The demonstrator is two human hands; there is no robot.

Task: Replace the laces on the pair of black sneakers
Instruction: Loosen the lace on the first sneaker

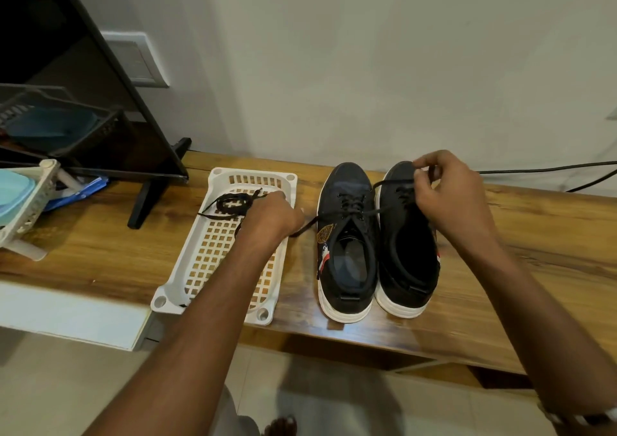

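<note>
Two black sneakers (pixel 374 235) stand side by side on the wooden bench (pixel 100 242), toes to the far wall, heels near, white soles touching or close to it. The left one carries a lace through its eyelets, with a loose end running left toward the white tray (pixel 187 268). The right one looks mostly unlaced: open throat, one lace (pixel 394 182) rising from the far eyelets. The right hand (pixel 447 198) pinches that lace above the toe, fingers curled. The left hand (pixel 270 217) sits over the tray's right edge, fingers bent down on a coiled black lace (pixel 230 203) lying in the far end of the tray; whether it truly grips the coil or only presses it, cannot tell. Risks, as a judgement: both hands work different laces at once, so a pull by the right hand could drag the shoe or tip it into its neighbour. The loose end from the left shoe lies under the left wrist and may snag. Old and spare laces are both black, easily confused. The coil may knot if lifted by one strand.
</note>
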